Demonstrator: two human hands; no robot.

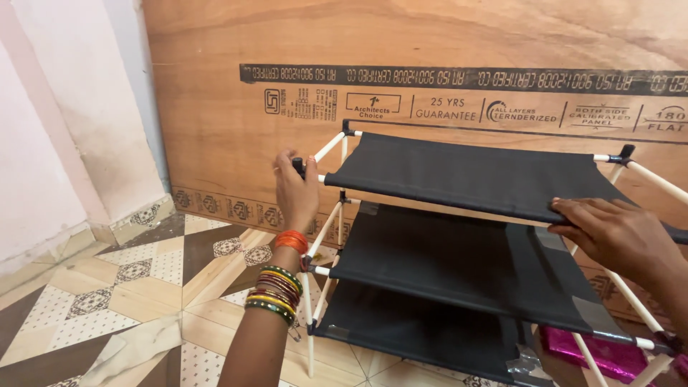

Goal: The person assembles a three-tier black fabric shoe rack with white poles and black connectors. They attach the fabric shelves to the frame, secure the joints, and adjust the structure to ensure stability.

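A rack of white rods and black plastic joints carries three black fabric shelves; the top shelf point(473, 175) is nearest my hands. My left hand point(294, 190), with orange and several coloured bangles on the wrist, grips the black corner joint at the shelf's front left. My right hand point(616, 233) rests flat on the front edge of the top shelf at the right, fingers pressing the fabric. The middle shelf point(459, 261) and bottom shelf point(416, 333) hang below.
A large plywood sheet point(430, 43) leans upright behind the rack. Patterned floor tiles point(129, 279) spread to the left, with a pale wall point(43, 129) beyond. A shiny pink wrapped thing point(609, 352) lies at the rack's lower right.
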